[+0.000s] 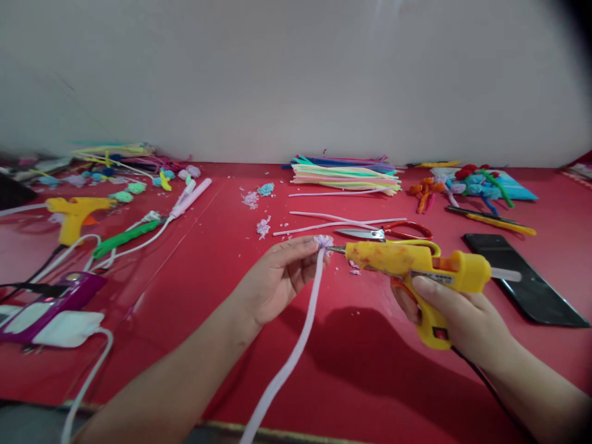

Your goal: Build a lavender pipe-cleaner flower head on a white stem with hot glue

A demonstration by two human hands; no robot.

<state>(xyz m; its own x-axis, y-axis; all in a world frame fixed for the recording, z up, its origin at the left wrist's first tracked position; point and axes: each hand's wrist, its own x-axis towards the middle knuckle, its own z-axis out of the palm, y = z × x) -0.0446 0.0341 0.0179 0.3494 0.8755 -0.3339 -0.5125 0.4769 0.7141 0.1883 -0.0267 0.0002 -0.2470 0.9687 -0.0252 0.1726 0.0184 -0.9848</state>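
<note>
Pinched in the fingers of my left hand [282, 274] is a fluffy lilac pipe-cleaner piece [324, 242], bunched up small. From it a long lilac pipe cleaner [303, 333] hangs down past the table's front edge. My right hand [467, 314] is wrapped round the handle of a yellow hot glue gun [391, 256]. Its metal nozzle points left and meets the bunched piece; whether it touches, I cannot tell. A clear glue stick [506, 274] sticks out of the gun's back. Just behind the gun lie red-handled scissors [367, 234], partly covered.
Bundled pipe cleaners [346, 176] lie by the wall. Lilac fluff [263, 228] dots the red table [194, 271]. To the right are a black phone [522, 280] and finished pipe-cleaner shapes [481, 182]. Another glue gun [74, 216] and a purple power strip [78, 293] with cables occupy the left.
</note>
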